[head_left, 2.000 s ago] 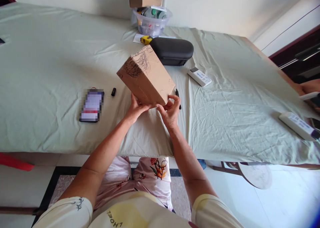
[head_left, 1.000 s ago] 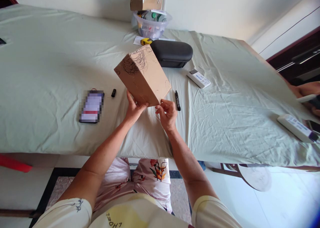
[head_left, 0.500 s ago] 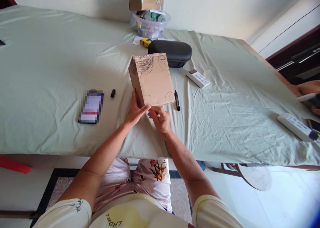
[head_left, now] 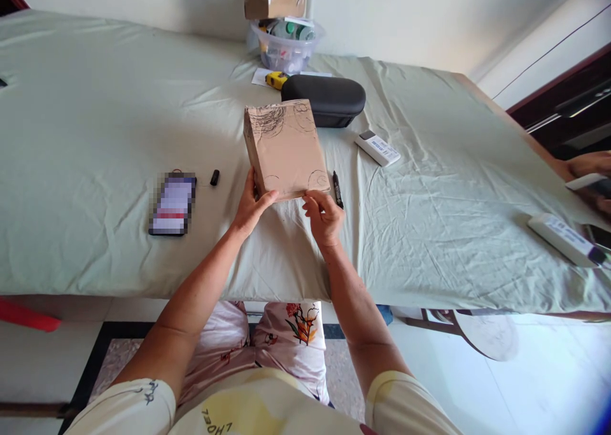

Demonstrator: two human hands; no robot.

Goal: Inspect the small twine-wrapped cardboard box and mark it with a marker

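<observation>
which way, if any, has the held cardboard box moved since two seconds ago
Yes: the cardboard box has turned clockwise in view; its right edge now runs roughly parallel to the unmoved black marker.

Pale wall, white tiled floor

Left hand near curled right hand

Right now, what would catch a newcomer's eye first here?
Probably the scribbled cardboard box, mid-picture, in the left hand, with the right hand at its near edge. Next, perhaps the black case just beyond it, and the phone lying on the cloth to the left.
</observation>
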